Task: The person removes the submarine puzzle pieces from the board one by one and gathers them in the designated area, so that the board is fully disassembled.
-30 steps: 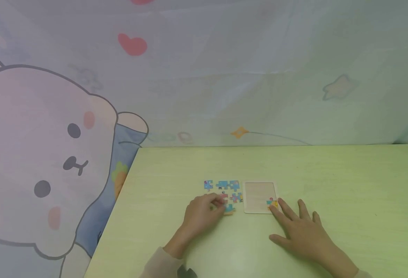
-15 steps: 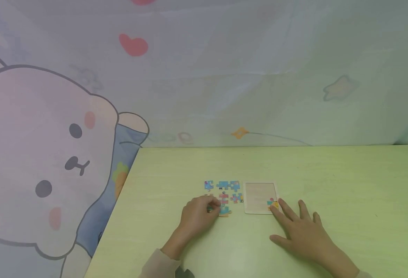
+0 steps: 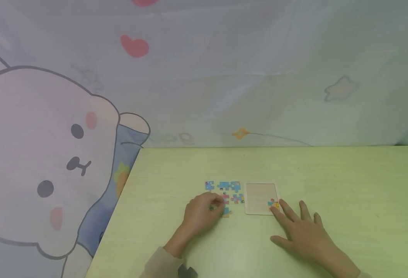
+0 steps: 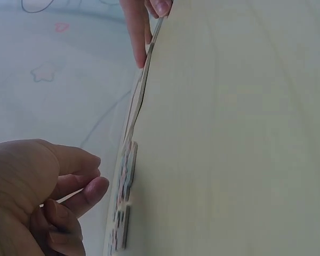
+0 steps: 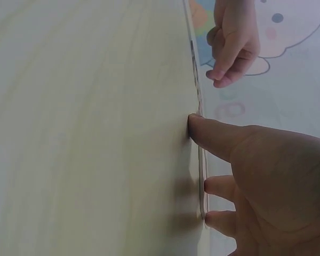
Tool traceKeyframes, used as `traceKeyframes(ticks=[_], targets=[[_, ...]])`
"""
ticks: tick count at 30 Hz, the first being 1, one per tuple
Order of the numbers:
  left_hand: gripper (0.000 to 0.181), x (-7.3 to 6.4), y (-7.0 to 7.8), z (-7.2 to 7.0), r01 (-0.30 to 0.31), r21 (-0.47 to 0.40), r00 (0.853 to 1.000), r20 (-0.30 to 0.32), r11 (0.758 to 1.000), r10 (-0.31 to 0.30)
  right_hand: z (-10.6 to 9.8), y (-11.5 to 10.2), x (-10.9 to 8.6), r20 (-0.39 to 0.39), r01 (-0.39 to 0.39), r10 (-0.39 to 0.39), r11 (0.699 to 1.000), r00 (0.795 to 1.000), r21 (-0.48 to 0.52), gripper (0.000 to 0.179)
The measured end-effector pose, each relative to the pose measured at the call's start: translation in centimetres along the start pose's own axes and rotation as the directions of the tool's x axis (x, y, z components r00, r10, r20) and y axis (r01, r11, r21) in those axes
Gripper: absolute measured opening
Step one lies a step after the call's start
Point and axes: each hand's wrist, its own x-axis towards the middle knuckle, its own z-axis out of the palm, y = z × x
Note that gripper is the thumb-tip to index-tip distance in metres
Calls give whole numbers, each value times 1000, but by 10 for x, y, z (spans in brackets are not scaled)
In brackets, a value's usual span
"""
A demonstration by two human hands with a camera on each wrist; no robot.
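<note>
In the head view my left hand [image 3: 200, 214] is over the left side of a group of jigsaw pieces [image 3: 236, 186], hiding some. Its thumb and fingers are loosely bent; the left wrist view shows nothing between the fingertips [image 4: 98, 184], which are apart from the pieces. A blue-and-tan jigsaw piece [image 3: 226, 212] lies by its thumb, with a pink one [image 3: 226, 198] just above. My right hand [image 3: 303, 233] is spread at the square wooden puzzle tray [image 3: 256, 191], fingertips touching its right edge. Its index fingertip rests by a multicoloured jigsaw piece [image 3: 271, 202] in the tray's lower right corner.
Two more loose pieces, a blue one [image 3: 209, 185] and another blue one [image 3: 223, 185], lie in the far row. The pale yellow-green table [image 3: 346, 185] reaches back to a printed curtain [image 3: 204, 77]. Something dark [image 3: 187, 271] shows at the left cuff.
The blue-and-tan piece has shifted slightly left on the table. My left hand moved left with it, then came back a little right and away from it. The right hand stays put.
</note>
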Motion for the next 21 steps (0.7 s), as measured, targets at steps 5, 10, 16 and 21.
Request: traceKeyframes(ticks=[5,10,16,21], targets=[[13,10,11,5,-21,19,999,25,1000,20,2,2,1,-3,0,0,1000,1000,9,79],[12,22,25,14,-59,34,998,33,998,58,3,3,2,-15,6,-5,1000,1000,22,76],[13,41,44,27,-83,16,994,79,996,81,4,4,4,-22,15,-14,999,1000,35,72],[12,56,56,42,-88,32,989,125,996,84,6,5,6,-22,27,-26,999,999,39,69]])
